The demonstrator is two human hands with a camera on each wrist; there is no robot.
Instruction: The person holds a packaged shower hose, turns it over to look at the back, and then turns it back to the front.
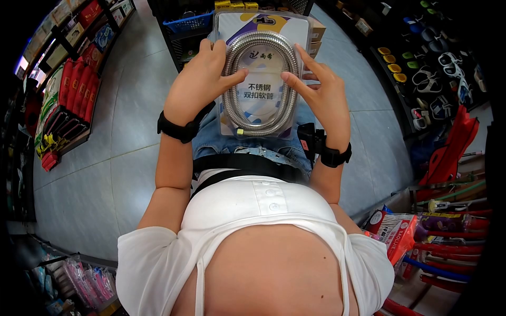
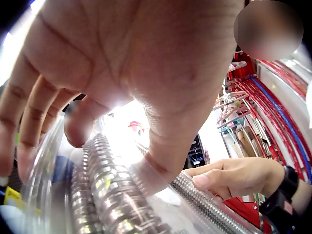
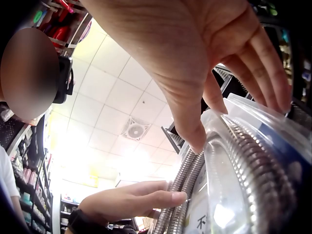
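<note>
A coiled metal shower hose [image 1: 230,102] lies in a clear plastic blister pack [image 1: 258,108] with a printed card, upright before my body in the head view. My left hand [image 1: 196,84] grips the pack's left side, its thumb across the front and its fingers round the edge. On the opposite side my right hand [image 1: 328,92] holds it, thumb on the front and index finger along the upper right edge. Close up in the left wrist view, the ribbed hose [image 2: 114,187] shows through the plastic. The right wrist view shows the pack [image 3: 217,185] between both thumbs.
A shelf unit with a blue basket [image 1: 190,23] stands just beyond the pack. Sandals [image 1: 427,81] hang on a rack at the right, above red-wrapped goods [image 1: 400,234]. Red packages [image 1: 79,87] line the left shelf. Grey tiled floor [image 1: 132,121] lies between.
</note>
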